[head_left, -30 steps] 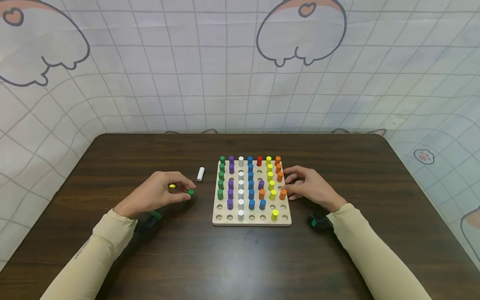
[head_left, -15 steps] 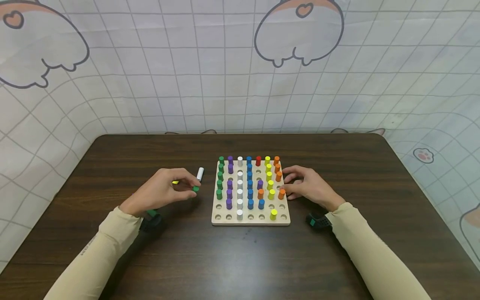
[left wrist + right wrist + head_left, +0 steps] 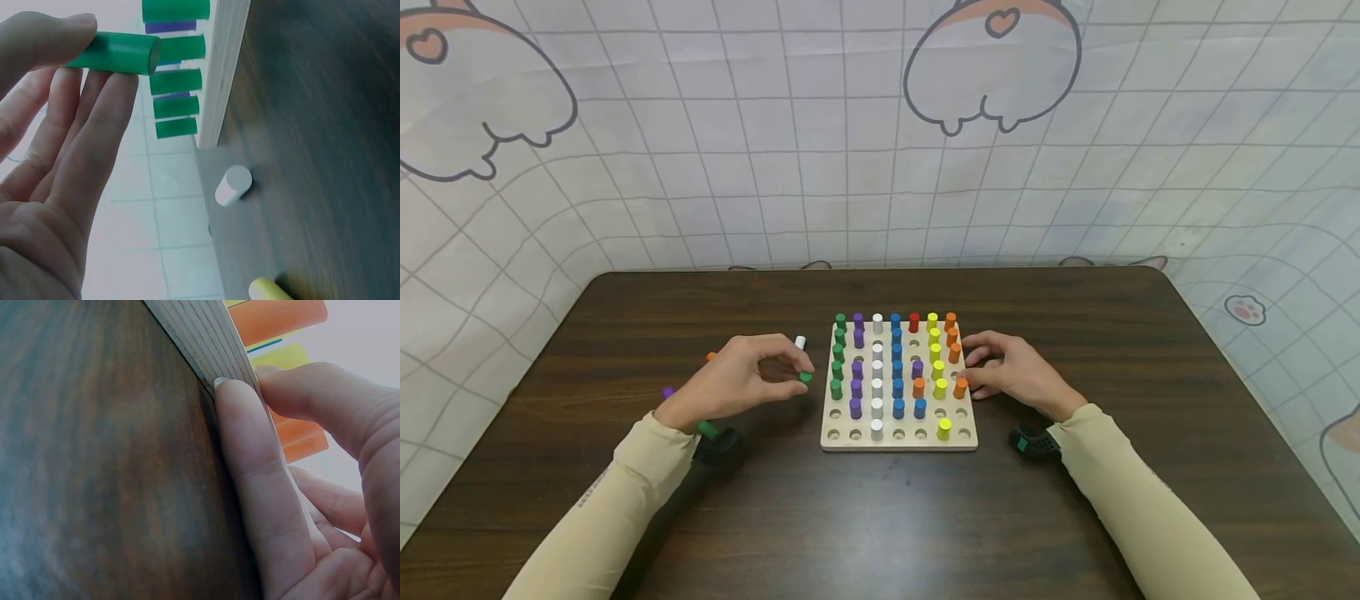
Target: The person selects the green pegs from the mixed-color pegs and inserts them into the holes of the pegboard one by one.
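Observation:
My left hand (image 3: 741,381) pinches a green peg (image 3: 122,53) between thumb and fingers, just left of the wooden pegboard (image 3: 898,445). Its end points toward the board in the left wrist view. The board's left column carries several upright green pegs (image 3: 837,370), with holes showing below them. On the opposite side my right hand (image 3: 1017,377) holds the board's right edge, one finger along the side and the thumb at the top, close to the orange pegs (image 3: 281,322). Columns of purple, white, blue and yellow pegs stand between, with one red peg (image 3: 914,322) at the back.
A white peg (image 3: 232,185) and a yellow peg (image 3: 269,289) lie on the dark wooden table (image 3: 880,525) left of the board. Around my left wrist lie an orange peg (image 3: 711,356), a purple peg (image 3: 667,392) and a green one. A patterned cloth (image 3: 775,167) hangs behind.
My left hand has moved right toward the board with the green peg, uncovering an orange and a purple peg behind it. The right hand keeps its place at the board's edge.

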